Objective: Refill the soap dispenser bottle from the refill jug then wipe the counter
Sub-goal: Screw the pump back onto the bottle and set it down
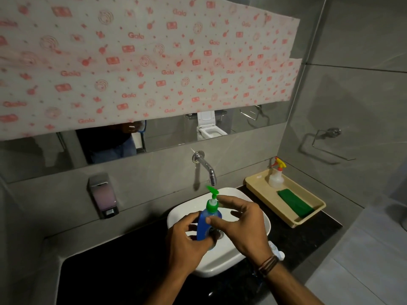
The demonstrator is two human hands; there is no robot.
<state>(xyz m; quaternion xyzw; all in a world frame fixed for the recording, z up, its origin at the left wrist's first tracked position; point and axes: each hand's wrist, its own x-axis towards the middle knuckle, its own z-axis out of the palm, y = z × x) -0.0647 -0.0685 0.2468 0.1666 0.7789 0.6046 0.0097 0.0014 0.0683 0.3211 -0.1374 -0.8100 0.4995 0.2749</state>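
Note:
I hold a blue soap dispenser bottle [203, 225] with a green pump top [212, 198] upright over the white basin [222, 258]. My left hand [187, 241] is wrapped around the bottle's lower body. My right hand [240, 221] has its fingertips at the green collar and its thumb on the bottle's shoulder. A white container [278, 252], partly hidden behind my right wrist, lies on the black counter [123, 274]; I cannot tell whether it is the refill jug. A green cloth [295, 202] lies in the beige tray [308, 219].
A chrome wall tap [207, 167] juts out just above the pump top. A spray bottle [276, 176] stands in the tray at the back right. A wall soap dispenser [103, 194] hangs left of the basin. A towel ring [323, 143] is on the right wall.

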